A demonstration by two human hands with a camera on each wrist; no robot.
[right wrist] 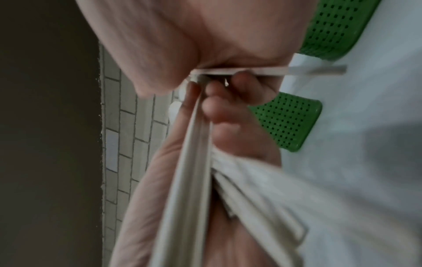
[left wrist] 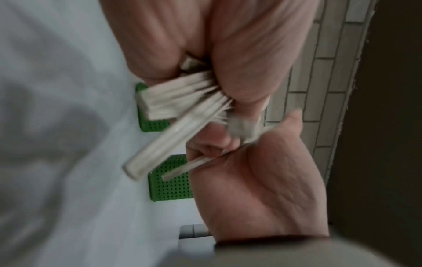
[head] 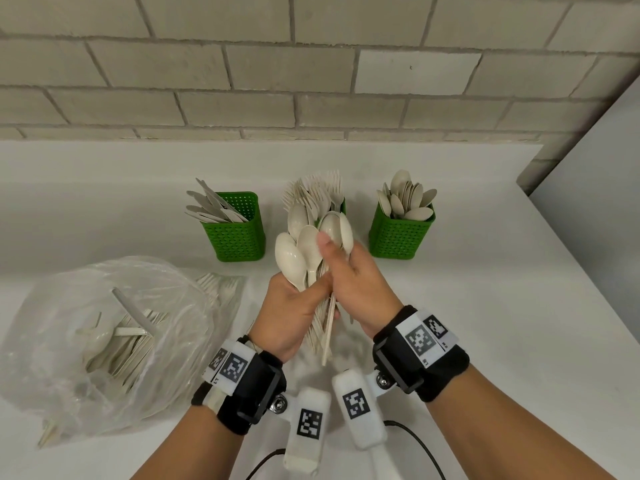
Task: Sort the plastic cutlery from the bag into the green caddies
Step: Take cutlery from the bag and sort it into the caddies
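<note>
From the head view, at the centre of the frame, we see the left hand (head: 294, 306) with its grip wrapped round a bundle of spoons (head: 301, 251), bowls up and handles hanging below the palm. The right hand (head: 349, 282) meets it from the right, its grip pinching spoons at the right edge of that bundle, thumb laid across a bowl. Behind the hands, on the white bench (head: 485, 289), stand three green caddies: the knife caddy (head: 239, 237) left of centre, the fork caddy (head: 341, 202) mostly hidden behind the bundle, and the spoon caddy (head: 398, 237) to the right. In the lower left lies the clear plastic bag (head: 104, 341), with cutlery inside it.

The left wrist view is blurred. We see the left hand (left wrist: 262, 189) at lower right curled on handles, the right hand (left wrist: 217, 45) above it closed on more spoon handles (left wrist: 180, 97), and parts of two caddies (left wrist: 169, 184) beyond.

The right wrist view, also blurred, shows the right hand (right wrist: 182, 36) at the top pinching a handle, with the left hand (right wrist: 239, 140) gripping the long handles (right wrist: 194, 171) below; two green caddies (right wrist: 287, 121) sit at the right.
</note>
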